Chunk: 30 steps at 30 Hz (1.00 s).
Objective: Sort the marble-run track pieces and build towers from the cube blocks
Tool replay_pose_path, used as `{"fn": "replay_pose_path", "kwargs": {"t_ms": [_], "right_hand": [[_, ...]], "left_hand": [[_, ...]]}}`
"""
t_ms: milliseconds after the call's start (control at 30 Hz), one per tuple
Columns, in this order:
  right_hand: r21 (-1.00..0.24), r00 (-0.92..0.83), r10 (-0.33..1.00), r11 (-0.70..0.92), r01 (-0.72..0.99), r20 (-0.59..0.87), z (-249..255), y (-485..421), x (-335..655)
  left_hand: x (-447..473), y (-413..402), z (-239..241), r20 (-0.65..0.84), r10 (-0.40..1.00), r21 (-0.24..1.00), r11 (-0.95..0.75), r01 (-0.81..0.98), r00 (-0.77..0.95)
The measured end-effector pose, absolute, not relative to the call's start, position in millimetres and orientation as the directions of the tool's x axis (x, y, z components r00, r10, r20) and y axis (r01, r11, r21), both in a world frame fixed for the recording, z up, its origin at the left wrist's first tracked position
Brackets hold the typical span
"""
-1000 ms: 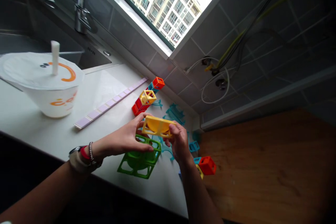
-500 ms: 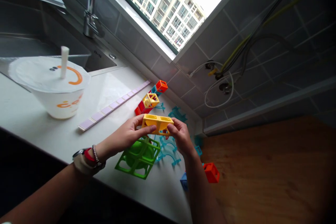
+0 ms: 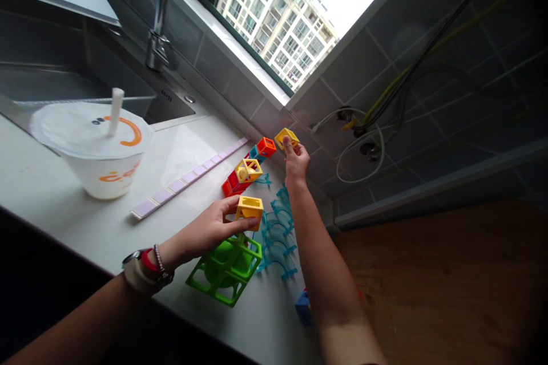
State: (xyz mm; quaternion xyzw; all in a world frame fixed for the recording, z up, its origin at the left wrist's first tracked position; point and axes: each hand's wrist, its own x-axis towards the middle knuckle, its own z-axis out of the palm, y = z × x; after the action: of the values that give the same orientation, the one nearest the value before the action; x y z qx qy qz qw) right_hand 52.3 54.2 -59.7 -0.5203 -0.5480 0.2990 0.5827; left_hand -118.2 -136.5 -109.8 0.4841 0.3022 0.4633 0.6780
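Observation:
My left hand (image 3: pixel 212 229) pinches a small yellow open-frame cube (image 3: pixel 250 209) above a big green frame cube with a green ball inside (image 3: pixel 225 269). My right hand (image 3: pixel 296 161) is stretched far back toward the tiled wall, fingers closed on another yellow frame cube (image 3: pixel 286 137), right beside an orange cube (image 3: pixel 266 146) at the far end of a row of red, yellow and blue cubes (image 3: pixel 242 174). Several teal curved pieces (image 3: pixel 277 235) lie on the white counter (image 3: pixel 77 218) between my arms.
A white lidded cup with a straw (image 3: pixel 99 150) stands at the left, a strip of pale lilac tiles (image 3: pixel 190 176) beside it. Behind are a steel sink and tap (image 3: pixel 158 45). A blue cube (image 3: pixel 303 307) lies under my right forearm. A wooden surface (image 3: pixel 449 291) lies to the right.
The long yellow piece held in both hands has come apart into two cubes. My right hand has carried one to the far end of the row; my left keeps the other.

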Motion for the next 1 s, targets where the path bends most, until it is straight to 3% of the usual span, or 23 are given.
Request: {"fn": "replay_pose_path", "kwargs": {"t_ms": [200,400,467,600,700,867,1000], "right_hand": [[-0.926,0.269,0.917,0.202,0.318,0.293,-100,70,46],[-0.937,0.331,0.907,0.153,0.313,0.259,-121,-35,73],[-0.955,0.254,0.949,0.113,0.276,0.186,-118,-85,80],[-0.983,-0.066,0.998,0.009,0.184,-0.003,-105,-161,88],[-0.981,-0.150,0.986,-0.044,0.187,-0.072,-98,-180,95],[-0.984,-0.041,0.998,-0.043,0.170,-0.050,-97,-162,108],[-0.924,0.118,0.987,0.056,0.377,0.108,-102,-137,109]], "left_hand": [[-117,-134,-108,0.049,0.911,0.936,0.101,-0.338,0.410],[-116,-132,-113,0.045,0.902,0.939,0.108,-0.326,0.430],[-114,-132,-115,0.047,0.890,0.945,0.107,-0.309,0.453],[-107,-135,-118,0.058,0.836,0.969,0.084,-0.231,0.546],[-102,-139,-121,0.059,0.788,0.982,0.063,-0.175,0.612],[-100,-143,-131,-0.076,0.840,0.993,0.114,-0.038,0.537],[-112,-139,-129,-0.066,0.867,0.995,0.092,-0.028,0.494]]}}
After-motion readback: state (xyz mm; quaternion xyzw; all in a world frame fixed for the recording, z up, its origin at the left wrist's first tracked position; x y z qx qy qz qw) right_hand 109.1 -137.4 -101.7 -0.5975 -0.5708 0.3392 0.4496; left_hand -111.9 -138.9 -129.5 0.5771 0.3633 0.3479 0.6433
